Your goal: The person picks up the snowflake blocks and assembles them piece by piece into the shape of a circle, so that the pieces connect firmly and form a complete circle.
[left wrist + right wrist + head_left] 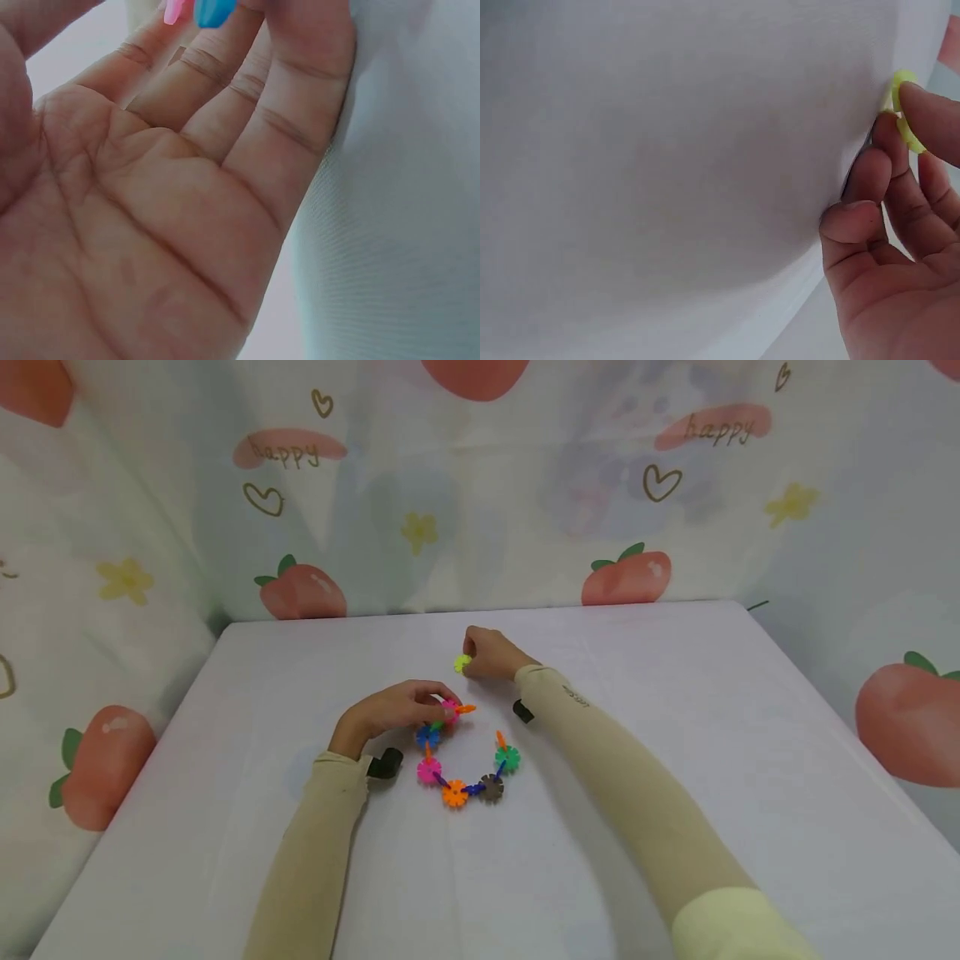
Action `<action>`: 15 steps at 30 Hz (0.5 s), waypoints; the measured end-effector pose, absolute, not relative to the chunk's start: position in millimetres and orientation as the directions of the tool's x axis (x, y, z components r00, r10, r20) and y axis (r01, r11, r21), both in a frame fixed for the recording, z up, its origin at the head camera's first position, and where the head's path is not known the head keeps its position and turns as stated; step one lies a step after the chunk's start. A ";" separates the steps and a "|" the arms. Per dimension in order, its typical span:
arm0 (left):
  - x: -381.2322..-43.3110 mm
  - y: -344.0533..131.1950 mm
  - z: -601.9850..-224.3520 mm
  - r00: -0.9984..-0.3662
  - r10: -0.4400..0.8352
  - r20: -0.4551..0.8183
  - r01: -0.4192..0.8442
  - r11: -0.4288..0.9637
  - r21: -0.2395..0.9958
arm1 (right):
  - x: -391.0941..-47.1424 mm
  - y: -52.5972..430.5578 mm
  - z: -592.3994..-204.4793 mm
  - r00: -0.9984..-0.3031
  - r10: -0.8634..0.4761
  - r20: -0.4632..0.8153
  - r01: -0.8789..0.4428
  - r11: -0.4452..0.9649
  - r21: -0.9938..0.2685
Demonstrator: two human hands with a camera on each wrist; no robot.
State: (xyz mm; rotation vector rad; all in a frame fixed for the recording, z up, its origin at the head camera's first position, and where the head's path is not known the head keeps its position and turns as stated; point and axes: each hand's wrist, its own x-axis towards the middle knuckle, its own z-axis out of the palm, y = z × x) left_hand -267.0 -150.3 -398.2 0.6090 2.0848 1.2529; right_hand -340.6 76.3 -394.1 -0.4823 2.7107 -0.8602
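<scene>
Notched plastic snowflake discs form a curved chain on the white table, several joined edge to edge: a blue disc (427, 737), a lower pink disc (429, 771), an orange disc (454, 793), a dark grey disc (491, 788) and a green disc (507, 758). My left hand (396, 707) pinches the upper pink disc (452, 712) at the chain's left end, where an orange disc stands on edge. Farther back, my right hand (495, 655) holds a yellow disc (461, 665) between thumb and fingers. The right wrist view shows this yellow disc (911, 137) under the thumb.
The white table (262, 827) stretches around both arms. Behind and beside it hangs a printed cloth (495, 485) with fruit, hearts and flowers. A dark strap piece (386, 764) sits by the left wrist, another strap piece (522, 711) by the right.
</scene>
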 end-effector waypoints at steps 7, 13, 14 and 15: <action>-267.2 -150.5 -401.4 -0.698 0.661 -0.274 0.055 0.431 0.901 | -340.2 88.0 -398.2 -0.919 -0.377 -0.113 -0.218 0.726 -0.652; -267.9 -150.0 -401.1 -0.699 0.660 -0.276 0.051 0.431 0.901 | -333.6 100.1 -395.4 -0.910 -0.386 -0.152 -0.174 0.688 -0.704; -267.9 -150.1 -400.3 -0.702 0.657 -0.276 0.050 0.432 0.901 | -332.6 102.0 -395.5 -0.910 -0.385 -0.157 -0.166 0.684 -0.710; -267.9 -150.2 -399.6 -0.705 0.654 -0.275 0.051 0.433 0.900 | -331.0 103.9 -395.2 -0.909 -0.384 -0.161 -0.161 0.681 -0.714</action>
